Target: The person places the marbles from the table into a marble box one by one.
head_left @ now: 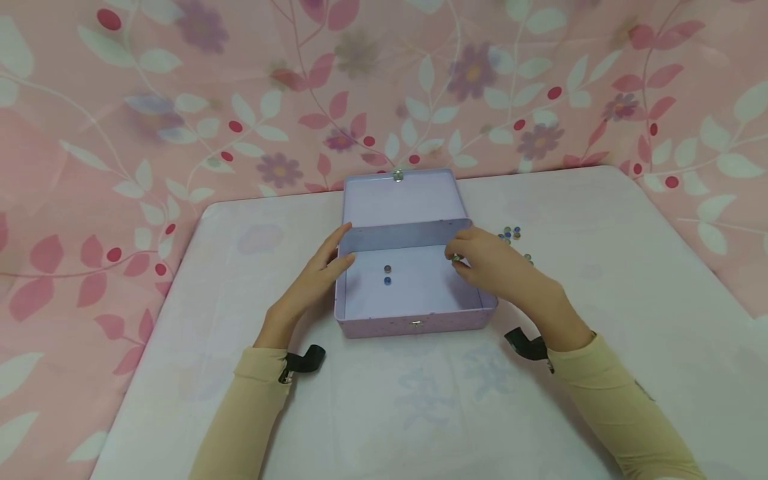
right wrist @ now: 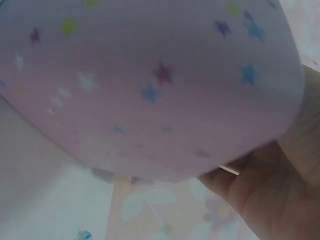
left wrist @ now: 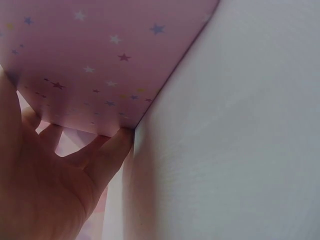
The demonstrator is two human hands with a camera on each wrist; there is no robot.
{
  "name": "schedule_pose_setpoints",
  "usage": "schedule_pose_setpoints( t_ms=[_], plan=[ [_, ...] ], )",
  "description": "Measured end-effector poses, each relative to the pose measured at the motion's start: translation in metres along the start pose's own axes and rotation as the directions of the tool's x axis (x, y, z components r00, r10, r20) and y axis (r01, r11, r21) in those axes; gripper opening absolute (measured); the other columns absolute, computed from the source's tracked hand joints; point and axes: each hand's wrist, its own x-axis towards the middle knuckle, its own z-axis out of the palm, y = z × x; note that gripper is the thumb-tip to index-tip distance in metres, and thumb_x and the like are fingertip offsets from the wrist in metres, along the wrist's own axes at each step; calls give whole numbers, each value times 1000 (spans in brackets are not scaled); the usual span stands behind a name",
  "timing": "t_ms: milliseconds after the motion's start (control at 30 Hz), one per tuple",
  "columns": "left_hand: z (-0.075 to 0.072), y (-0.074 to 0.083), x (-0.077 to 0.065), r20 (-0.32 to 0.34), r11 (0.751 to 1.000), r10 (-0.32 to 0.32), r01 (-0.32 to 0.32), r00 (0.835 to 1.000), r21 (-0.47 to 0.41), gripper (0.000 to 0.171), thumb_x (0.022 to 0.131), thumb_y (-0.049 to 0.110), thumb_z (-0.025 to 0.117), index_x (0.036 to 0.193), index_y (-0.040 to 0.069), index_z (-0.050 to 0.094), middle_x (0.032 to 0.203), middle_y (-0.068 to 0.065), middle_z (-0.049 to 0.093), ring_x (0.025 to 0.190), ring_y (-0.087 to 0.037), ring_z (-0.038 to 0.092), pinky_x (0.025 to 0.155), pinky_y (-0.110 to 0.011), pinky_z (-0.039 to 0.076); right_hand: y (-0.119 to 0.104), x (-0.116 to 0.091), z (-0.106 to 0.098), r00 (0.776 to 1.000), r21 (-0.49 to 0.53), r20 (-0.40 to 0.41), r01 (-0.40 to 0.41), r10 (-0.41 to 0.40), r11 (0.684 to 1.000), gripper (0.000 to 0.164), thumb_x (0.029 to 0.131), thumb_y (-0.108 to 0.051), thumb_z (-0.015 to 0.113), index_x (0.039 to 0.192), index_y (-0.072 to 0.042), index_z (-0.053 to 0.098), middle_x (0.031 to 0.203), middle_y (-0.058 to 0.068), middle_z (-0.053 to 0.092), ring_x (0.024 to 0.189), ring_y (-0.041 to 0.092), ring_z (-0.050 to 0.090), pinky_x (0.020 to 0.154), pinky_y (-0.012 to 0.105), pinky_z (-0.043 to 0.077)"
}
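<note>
A lilac tin box (head_left: pixel 414 325), its lid raised at the back, stands before me. My left hand (head_left: pixel 315 277) rests against its left side, thumb tip at the rim; the left wrist view shows the fingers fairly straight against the star-printed wall (left wrist: pixel 120 75). Reaching over the right wall, my right hand (head_left: pixel 495 263) pinches a small greenish glass marble (head_left: pixel 456 257) above the box floor. Inside lie a brownish marble (head_left: pixel 387 269) and a blue marble (head_left: pixel 387 281). In the right wrist view the box wall (right wrist: pixel 165 110) hides the right fingertips.
On the white-covered table (head_left: pixel 240 280), several blue and greenish marbles (head_left: pixel 508 235) lie right of the box, partly behind my right hand. Another marble (head_left: pixel 528 257) sits nearer that wrist. A pink floral cloth (head_left: pixel 372 80) hangs behind the table.
</note>
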Motion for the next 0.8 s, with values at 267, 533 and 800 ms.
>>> schedule_pose_setpoints(
  t_ms=[267,533,800],
  plan=[
    [0,-7,4,-5,1000,-7,7,1000,6,66,104,32,50,160,27,16,168,4,9,156,-30,9,127,-49,12,-8,4,16,998,-22,36,58,-57,998,10,86,-2,71,94,-6,74,92,5,66,91,23,63,83,38,55],
    [0,-32,12,-31,1000,20,-19,999,21,63,103,42,50,156,44,17,166,15,10,156,-24,10,127,-48,12,-13,4,22,995,-47,92,30,-26,998,11,88,-4,71,97,-8,74,91,2,66,87,19,61,82,36,56],
    [1,-34,13,-36,998,44,-43,998,41,62,103,42,49,155,46,18,166,15,11,156,-24,11,127,-50,14,-15,3,22,995,-56,95,23,-18,998,11,88,-5,71,98,-8,74,92,2,67,87,18,62,81,37,56]
  ],
)
